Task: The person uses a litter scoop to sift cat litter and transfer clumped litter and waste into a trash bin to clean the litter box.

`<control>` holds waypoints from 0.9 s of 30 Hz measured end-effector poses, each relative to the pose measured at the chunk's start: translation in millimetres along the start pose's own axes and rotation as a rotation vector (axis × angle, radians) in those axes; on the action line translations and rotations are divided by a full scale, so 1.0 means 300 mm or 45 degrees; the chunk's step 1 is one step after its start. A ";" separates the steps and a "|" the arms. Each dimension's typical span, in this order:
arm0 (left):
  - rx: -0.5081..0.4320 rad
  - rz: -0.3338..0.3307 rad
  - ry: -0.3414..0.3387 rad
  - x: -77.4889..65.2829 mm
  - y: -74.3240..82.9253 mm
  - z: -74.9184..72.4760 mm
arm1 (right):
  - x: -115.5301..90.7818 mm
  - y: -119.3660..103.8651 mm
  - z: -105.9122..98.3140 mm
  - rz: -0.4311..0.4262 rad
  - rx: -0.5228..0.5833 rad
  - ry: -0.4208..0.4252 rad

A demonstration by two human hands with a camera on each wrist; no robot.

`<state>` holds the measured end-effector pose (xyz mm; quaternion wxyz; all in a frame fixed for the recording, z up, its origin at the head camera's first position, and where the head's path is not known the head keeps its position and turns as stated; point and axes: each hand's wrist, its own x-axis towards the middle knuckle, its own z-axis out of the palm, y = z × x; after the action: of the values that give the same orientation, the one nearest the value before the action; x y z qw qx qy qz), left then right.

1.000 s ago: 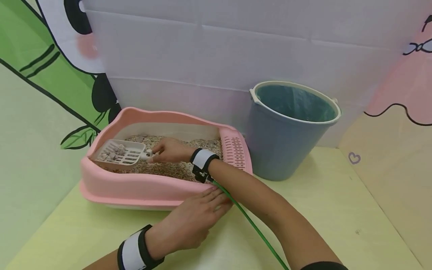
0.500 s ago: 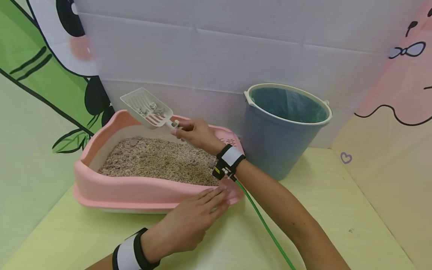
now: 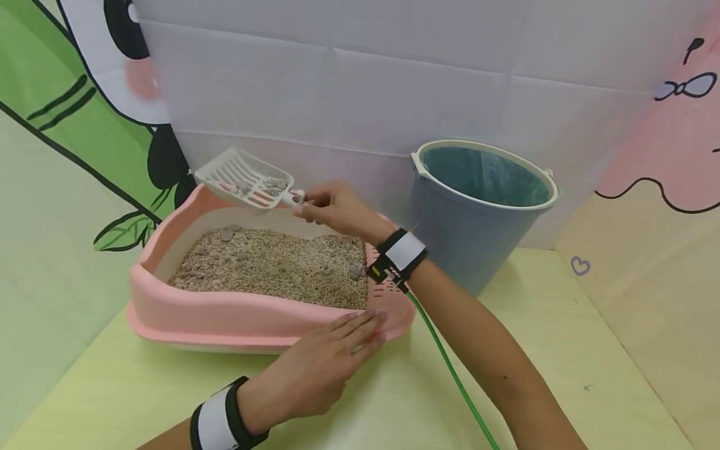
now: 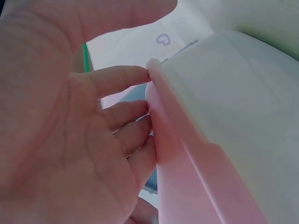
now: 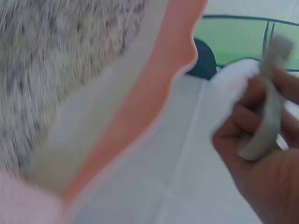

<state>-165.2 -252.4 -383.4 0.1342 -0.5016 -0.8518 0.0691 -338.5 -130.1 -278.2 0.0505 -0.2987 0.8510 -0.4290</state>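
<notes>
My right hand (image 3: 343, 209) pinches the handle of a white slotted litter scoop (image 3: 247, 178), raised over the back rim of the litter box. Several greyish clumps (image 3: 274, 184) lie in the scoop near its handle end. In the right wrist view, blurred, the fingers curl round the pale handle (image 5: 267, 126). The pink litter box (image 3: 225, 315) holds tan pellet litter (image 3: 264, 262) with some grey lumps at its left and right. My left hand (image 3: 315, 369) rests with straight fingers on the box's front right corner; in the left wrist view its fingertips (image 4: 140, 109) touch the pink wall.
A blue-grey bucket (image 3: 455, 231) with a pale rim and a bag-like lining stands right of the box, against the wall sheet (image 3: 337, 87). A green cable (image 3: 450, 369) trails from the right wristband. Everything stands on a pale yellow table (image 3: 540, 331).
My right hand has lifted the scoop with clumps out of the litter box, then shifted it slightly right. The clumps have slid towards the handle. My left hand keeps its place on the box.
</notes>
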 end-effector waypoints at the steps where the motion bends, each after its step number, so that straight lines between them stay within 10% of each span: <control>1: -0.002 0.001 -0.004 0.001 0.000 0.000 | -0.014 -0.009 -0.029 -0.011 -0.104 -0.070; 7: -0.038 -0.006 -0.031 0.005 -0.002 -0.003 | -0.094 -0.052 -0.184 -0.009 -0.587 -0.380; 13: -0.056 -0.013 -0.024 0.006 -0.002 0.000 | -0.184 -0.076 -0.272 0.077 -0.857 -0.392; 27: -0.019 -0.005 0.030 0.003 0.004 0.005 | -0.359 -0.103 -0.512 0.255 -0.517 0.049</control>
<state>-165.1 -251.0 -385.1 0.1406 -0.5015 -0.8518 0.0567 -288.9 22.8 -176.7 0.0156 -0.2085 0.9461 -0.2473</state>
